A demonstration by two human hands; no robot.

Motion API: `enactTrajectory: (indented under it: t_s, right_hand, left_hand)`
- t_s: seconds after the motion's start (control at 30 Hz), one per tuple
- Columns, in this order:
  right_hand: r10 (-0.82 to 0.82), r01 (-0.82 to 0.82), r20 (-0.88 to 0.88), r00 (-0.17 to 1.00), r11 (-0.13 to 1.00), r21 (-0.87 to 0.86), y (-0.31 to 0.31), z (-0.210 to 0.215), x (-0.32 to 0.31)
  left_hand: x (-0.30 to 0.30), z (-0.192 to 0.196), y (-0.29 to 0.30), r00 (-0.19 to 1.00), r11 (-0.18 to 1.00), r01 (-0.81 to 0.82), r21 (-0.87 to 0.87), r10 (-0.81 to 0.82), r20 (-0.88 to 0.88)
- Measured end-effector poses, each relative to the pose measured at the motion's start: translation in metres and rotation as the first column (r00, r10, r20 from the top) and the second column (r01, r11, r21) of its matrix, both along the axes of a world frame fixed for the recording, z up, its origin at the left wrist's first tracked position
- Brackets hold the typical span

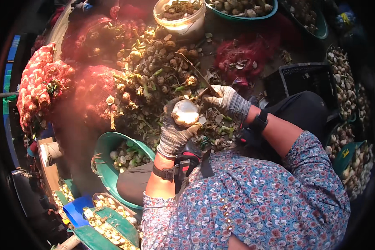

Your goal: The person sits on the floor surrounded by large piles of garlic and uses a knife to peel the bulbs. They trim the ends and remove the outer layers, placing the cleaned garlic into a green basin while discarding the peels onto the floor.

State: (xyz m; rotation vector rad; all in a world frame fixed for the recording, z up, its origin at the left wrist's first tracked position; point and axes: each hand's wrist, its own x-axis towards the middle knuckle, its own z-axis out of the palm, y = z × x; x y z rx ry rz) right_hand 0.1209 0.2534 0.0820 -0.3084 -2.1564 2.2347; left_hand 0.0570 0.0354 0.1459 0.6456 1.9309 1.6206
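Note:
My left hand [176, 129], in a striped knit glove, is closed round a large, smooth, round white bulb [185, 113] that looks like garlic or onion. A long, thin-bladed knife [196, 70] is gripped in my right hand [226, 101], gloved the same way. Its blade points up and to the left, away from me, above the bulb. Both hands are close together over a big heap of bulbs [154, 62] with green stems and dry skins. Part of the knife's handle is hidden by the glove.
Red mesh sacks [41, 85] of bulbs stand at the left. By my left leg is a green basin [108, 162] with bulbs. A white bucket [187, 25] stands at the far side, a black crate [306, 73] at the right. More heaped bulbs [341, 83] line the right edge.

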Motion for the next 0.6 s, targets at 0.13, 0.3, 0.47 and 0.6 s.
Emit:
enactTrajectory:
  t_s: [0.13, 0.3, 0.47, 0.6]
  right_hand:
    - [0.15, -0.143, 0.081, 0.985, 0.986, -0.085, -0.019, 0.052, 0.004]
    - [0.102, -0.081, -0.072, 0.992, 0.966, 0.247, -0.014, 0.047, 0.015]
    - [0.315, -0.171, -0.097, 0.944, 0.721, 0.671, -0.009, 0.046, 0.016]
    - [0.257, -0.339, 0.223, 0.94, 0.658, 0.673, -0.001, 0.055, 0.013]
  left_hand:
    - [0.004, -0.027, -0.008, 1.0, 0.998, 0.006, 0.056, -0.005, -0.006]
    - [-0.004, -0.053, -0.013, 0.918, 0.942, -0.083, 0.324, -0.054, 0.393]
    - [-0.014, -0.082, -0.021, 0.954, 0.932, 0.036, -0.36, -0.139, -0.266]
    - [-0.021, -0.077, -0.027, 0.662, 0.902, 0.08, -0.424, -0.366, -0.654]
